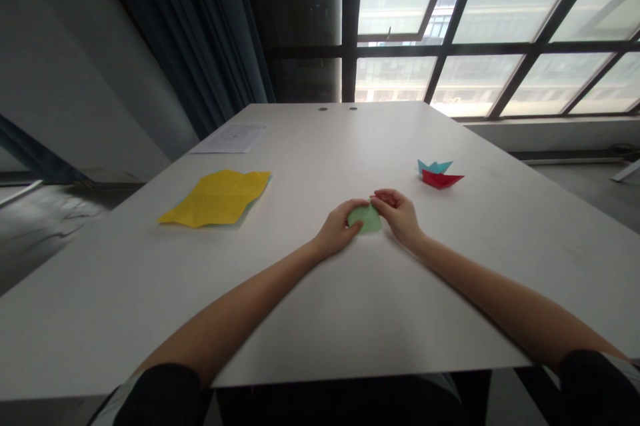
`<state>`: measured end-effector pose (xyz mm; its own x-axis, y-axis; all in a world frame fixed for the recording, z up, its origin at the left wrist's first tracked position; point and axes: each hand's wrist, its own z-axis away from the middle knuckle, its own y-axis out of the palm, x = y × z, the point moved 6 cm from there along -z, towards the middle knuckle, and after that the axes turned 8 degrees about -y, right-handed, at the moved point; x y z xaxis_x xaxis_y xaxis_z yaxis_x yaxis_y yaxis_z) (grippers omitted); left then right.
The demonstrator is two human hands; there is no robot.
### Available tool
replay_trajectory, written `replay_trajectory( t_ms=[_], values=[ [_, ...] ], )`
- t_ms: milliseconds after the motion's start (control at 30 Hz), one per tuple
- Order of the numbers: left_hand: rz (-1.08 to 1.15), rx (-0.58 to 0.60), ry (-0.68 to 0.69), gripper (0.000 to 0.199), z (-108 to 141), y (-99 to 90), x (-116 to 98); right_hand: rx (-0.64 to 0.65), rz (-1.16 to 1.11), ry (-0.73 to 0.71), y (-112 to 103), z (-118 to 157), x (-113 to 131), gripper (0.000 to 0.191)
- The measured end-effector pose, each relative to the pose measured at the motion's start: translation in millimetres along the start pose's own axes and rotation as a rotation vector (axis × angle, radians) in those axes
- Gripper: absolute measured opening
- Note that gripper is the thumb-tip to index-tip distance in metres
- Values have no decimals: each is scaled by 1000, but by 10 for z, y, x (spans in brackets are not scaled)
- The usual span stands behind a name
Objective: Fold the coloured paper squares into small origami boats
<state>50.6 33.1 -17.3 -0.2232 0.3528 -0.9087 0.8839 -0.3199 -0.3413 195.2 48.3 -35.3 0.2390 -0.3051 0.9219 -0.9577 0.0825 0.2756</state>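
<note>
A small folded piece of green paper (366, 219) is held between both hands, just above the white table or touching it; I cannot tell which. My left hand (340, 226) grips its left side, thumb in front and fingers behind. At the upper right edge, the fingertips of my right hand (399, 213) pinch the paper near its top. Part of the green paper is hidden by the fingers. To the right and farther back sit two folded paper boats, a red one (442, 179) in front of a light blue one (434, 167).
On the left of the white table (300, 319) lie creased yellow sheets (220, 198) with a bluish-green edge beneath. Behind them is a printed white sheet (233, 137). Two round dark cable holes (323, 109) mark the far edge. Windows and a dark blue curtain (195, 26) stand beyond.
</note>
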Motion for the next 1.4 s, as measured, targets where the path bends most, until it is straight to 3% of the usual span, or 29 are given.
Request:
replay_trajectory(
  t_ms=[133,300,600,867,1000,1400],
  values=[
    [257,-1,-124,65,-35,0,124,-40,-32,-13,-48,-41,2,28],
    [362,-3,-282,44,-91,7,308,-155,-97,-24,-169,-104,20,26],
    [437,-89,-291,35,-133,-30,364,-174,-131,16,-201,-116,-16,24],
    [582,-230,-250,37,-147,-145,384,66,-28,88,-25,-50,-16,39],
    [568,-224,-240,36,-140,-145,377,226,83,151,87,42,-101,35],
    [569,-177,-366,35,-120,-93,402,199,68,156,82,44,-109,31]
  ],
)
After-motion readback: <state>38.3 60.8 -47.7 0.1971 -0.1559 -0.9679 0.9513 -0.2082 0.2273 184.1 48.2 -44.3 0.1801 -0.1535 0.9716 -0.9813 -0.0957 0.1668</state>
